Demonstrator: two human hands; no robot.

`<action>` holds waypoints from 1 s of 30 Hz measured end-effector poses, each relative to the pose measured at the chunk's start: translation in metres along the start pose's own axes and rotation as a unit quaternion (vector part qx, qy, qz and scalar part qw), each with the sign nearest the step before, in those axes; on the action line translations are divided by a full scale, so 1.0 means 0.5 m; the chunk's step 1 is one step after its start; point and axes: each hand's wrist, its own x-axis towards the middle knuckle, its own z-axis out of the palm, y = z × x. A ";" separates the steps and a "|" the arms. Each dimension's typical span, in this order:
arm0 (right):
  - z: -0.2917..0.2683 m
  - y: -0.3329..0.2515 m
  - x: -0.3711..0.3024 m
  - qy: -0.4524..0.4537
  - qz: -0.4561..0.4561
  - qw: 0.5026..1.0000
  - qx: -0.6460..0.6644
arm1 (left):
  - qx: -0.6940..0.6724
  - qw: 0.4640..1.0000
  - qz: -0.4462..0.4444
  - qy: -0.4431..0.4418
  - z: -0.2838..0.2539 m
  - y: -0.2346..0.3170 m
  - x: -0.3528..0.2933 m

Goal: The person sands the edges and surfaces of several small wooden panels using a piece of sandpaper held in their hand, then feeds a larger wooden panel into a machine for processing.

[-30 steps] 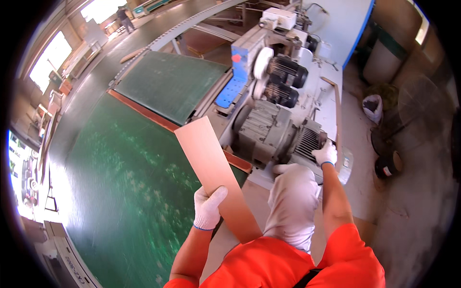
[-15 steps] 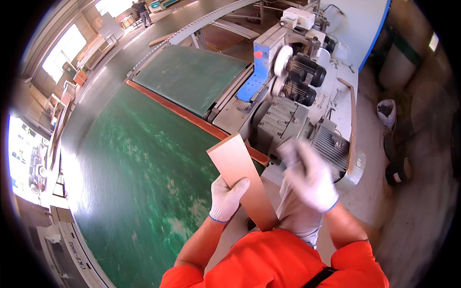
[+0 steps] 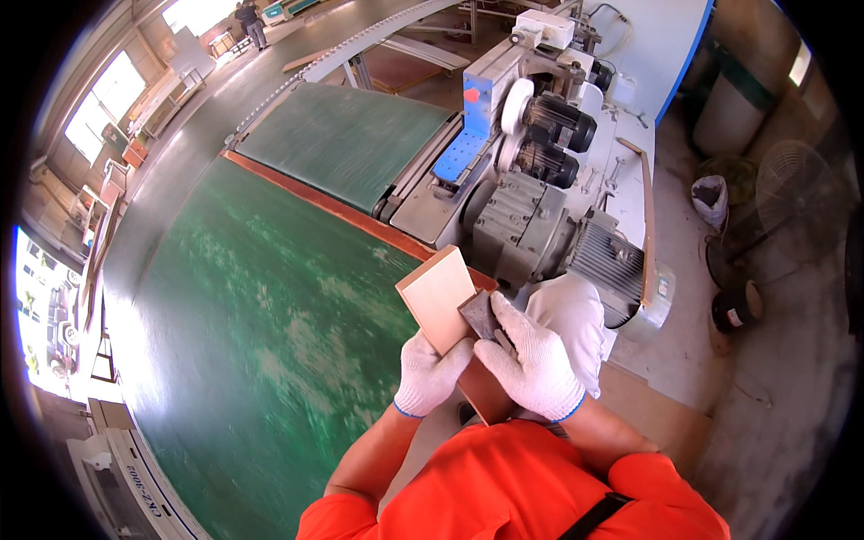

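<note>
A flat light-brown wooden board stands tilted in front of my chest, its top edge pale. My left hand, in a white knit glove, grips the board's lower left side. My right hand, also gloved, presses a small dark sanding block against the board's right edge. The lower end of the board is hidden behind my hands. Both sleeves are orange.
A wide green conveyor belt with an orange-red edge runs to my left. A grey machine with motors and a blue housing stands just ahead. A fan, a bag and a small drum lie on the concrete floor at right.
My right hand came off the machine's motor and onto the board with the sanding block. The board has been drawn closer and shows shorter.
</note>
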 end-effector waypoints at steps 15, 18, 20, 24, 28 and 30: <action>-0.074 -0.108 0.088 -0.033 -0.004 0.997 -0.066 | 0.019 0.999 0.017 -0.043 0.001 0.007 -0.009; -0.072 -0.104 0.078 -0.036 0.002 0.997 -0.073 | -0.002 0.999 0.015 -0.037 0.005 -0.006 -0.016; -0.070 -0.101 0.072 -0.018 -0.020 0.994 -0.103 | -0.022 0.999 0.016 -0.025 0.009 -0.008 -0.009; -0.070 -0.100 0.080 0.045 -0.058 0.991 -0.115 | -0.078 0.996 -0.026 -0.044 0.025 -0.007 -0.004; -0.073 -0.047 0.171 0.152 -0.033 0.981 0.118 | -0.036 0.993 -0.023 -0.112 0.040 0.015 -0.015; -0.074 -0.022 0.174 0.158 0.033 0.946 0.279 | -0.038 0.995 -0.037 -0.088 0.041 0.009 -0.018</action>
